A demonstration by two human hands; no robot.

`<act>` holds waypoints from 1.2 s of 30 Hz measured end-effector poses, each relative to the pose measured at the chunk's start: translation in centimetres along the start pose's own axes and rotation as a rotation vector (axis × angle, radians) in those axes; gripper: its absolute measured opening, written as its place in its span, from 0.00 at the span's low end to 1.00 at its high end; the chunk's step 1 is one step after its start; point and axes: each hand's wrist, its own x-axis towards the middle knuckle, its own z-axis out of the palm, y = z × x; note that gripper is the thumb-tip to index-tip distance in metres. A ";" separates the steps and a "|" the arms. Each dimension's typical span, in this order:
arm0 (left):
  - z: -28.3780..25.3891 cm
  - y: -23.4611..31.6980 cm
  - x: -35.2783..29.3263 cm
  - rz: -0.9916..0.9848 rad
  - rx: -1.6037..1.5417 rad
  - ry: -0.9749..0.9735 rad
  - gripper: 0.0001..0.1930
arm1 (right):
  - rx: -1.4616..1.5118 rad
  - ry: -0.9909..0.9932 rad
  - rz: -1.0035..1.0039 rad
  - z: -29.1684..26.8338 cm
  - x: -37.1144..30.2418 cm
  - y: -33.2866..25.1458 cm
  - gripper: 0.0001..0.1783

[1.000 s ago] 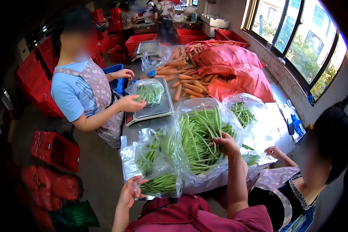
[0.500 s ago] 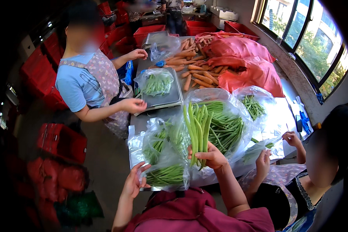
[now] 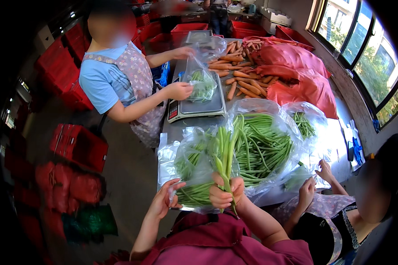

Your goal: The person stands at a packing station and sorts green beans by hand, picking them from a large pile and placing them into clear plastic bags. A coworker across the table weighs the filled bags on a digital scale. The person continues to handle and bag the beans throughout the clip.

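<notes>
My right hand (image 3: 227, 192) is closed round a bunch of long, pale green beans (image 3: 224, 150), held upright. Below the fist, several tail ends poke out. My left hand (image 3: 165, 199) has the rim of a clear plastic bag (image 3: 174, 191) between thumb and fingers. Inside that bag lie green beans (image 3: 195, 194), just left of my right hand. Behind the bunch spreads a large open clear bag heaped with green beans (image 3: 263, 148). Another bag of green beans (image 3: 191, 159) rests beyond my left hand.
Across the table, a co-worker's hands (image 3: 180, 90) hold a bag of beans on a scale (image 3: 199, 110). Carrots (image 3: 247, 81) spill beside red mesh sacks (image 3: 296, 86). At right, another person's hands (image 3: 307, 193) handle a clear bag. Red crates (image 3: 77, 148) stand on the floor.
My right hand has drawn the bunch closer to me and turned, its fingers now wrapped round the lower stems. The co-worker at left has taken hold of the bag on the scale. The view has shifted.
</notes>
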 end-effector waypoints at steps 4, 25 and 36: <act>0.1 0.0 -0.5 -0.006 -0.014 -0.007 0.26 | 0.184 -0.176 0.052 -0.9 1.3 1.2 0.11; -1.3 1.6 -2.5 0.064 -0.079 -0.021 0.39 | -2.101 0.560 0.404 -10.6 -4.7 2.6 0.32; -1.0 4.1 -3.3 0.126 -0.221 -0.123 0.41 | -2.422 0.816 0.862 -5.1 -5.5 2.8 0.50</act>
